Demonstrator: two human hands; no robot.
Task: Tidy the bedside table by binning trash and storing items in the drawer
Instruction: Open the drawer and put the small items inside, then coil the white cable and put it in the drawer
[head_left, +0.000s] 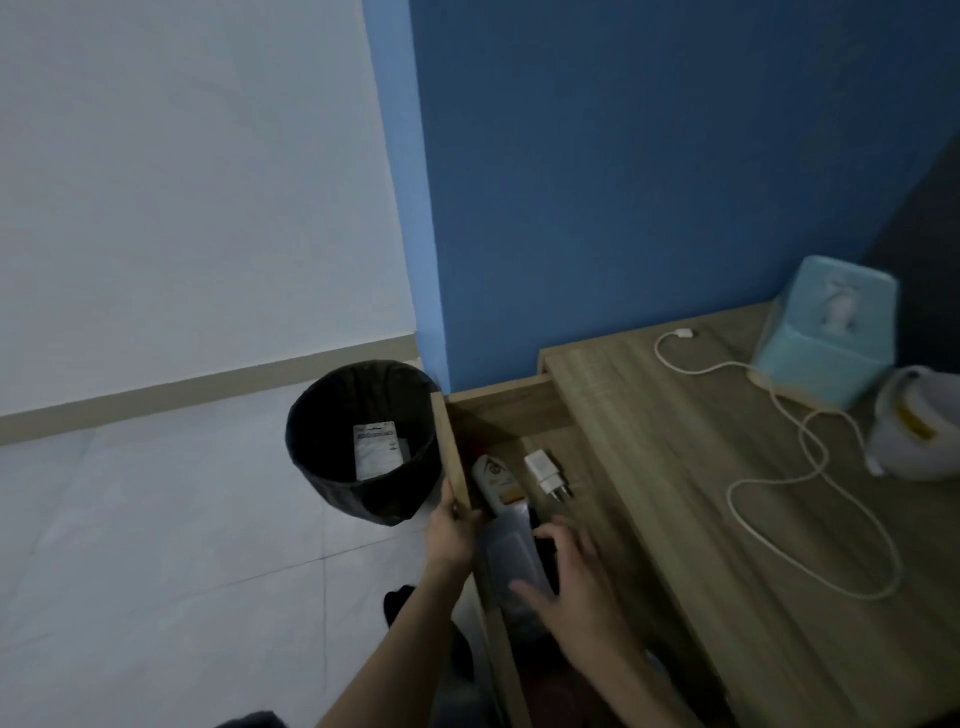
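From the head view, the risk sat in the open drawer (451, 447). The left hand (451, 538) had its fingers curled over the top edge of the drawer's front panel. The right hand (574, 579) was down inside, fingers spread and fairly straight over a translucent case (511, 558), gripping nothing that I could make out. A push shut from the left hand would likely catch those fingers against the bedside table (701, 545).

The case was blurred, but it lay at the near end of the drawer with its long axis running near to far, alongside the front panel. Beyond it lay a lotion bottle (497, 483) on much the same line, and a white charger plug (542, 472) with its prongs pointing near and right.

A white cable (810, 457) still looped across the tabletop. It passed right by the teal tissue box (826, 338), so a quick tug might drag that box. The bin (322, 447) stood on the floor to the left.
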